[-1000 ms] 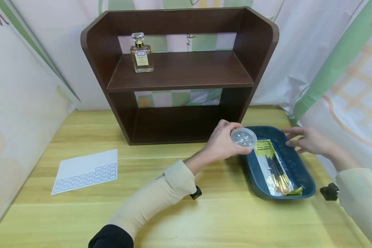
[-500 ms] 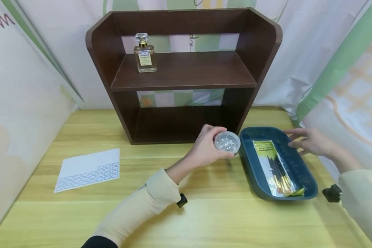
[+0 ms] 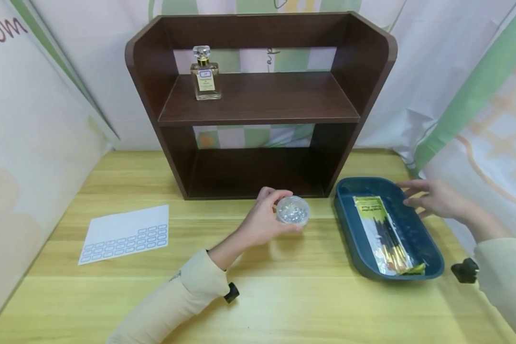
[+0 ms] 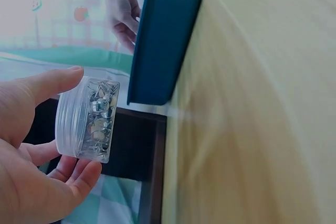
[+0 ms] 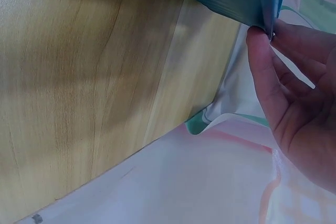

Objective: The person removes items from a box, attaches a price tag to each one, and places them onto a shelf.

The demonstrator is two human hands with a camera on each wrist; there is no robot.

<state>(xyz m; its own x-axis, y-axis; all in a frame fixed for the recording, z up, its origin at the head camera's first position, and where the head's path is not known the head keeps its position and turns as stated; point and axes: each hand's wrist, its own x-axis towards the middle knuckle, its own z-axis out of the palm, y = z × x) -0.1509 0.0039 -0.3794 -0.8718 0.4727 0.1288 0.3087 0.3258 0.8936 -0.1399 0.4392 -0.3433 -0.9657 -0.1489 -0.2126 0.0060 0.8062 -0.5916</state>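
Observation:
My left hand (image 3: 262,220) grips a small round clear tub of thumbtacks (image 3: 293,210) above the table, in front of the shelf. In the left wrist view, silvery metal tacks show through the wall of the tub (image 4: 100,119), which is held between the thumb and fingers. On the right, my right hand (image 3: 436,200) pinches the far right rim of a dark blue plastic tray (image 3: 417,210). The right wrist view shows thumb and forefinger on either side of that rim (image 5: 270,30). Inside the tray lies a packet of paintbrushes (image 3: 382,236).
A dark brown two-tier shelf (image 3: 258,117) stands at the back of the wooden table (image 3: 309,301). On its upper board, at the left, is a labelled perfume bottle (image 3: 206,79). A white sheet of blue-bordered labels (image 3: 126,234) lies at the left.
My left hand has carried the tub of thumbtacks left and toward me, from beside the tray's left rim. The right hand stays on the tray. The head view has shifted slightly.

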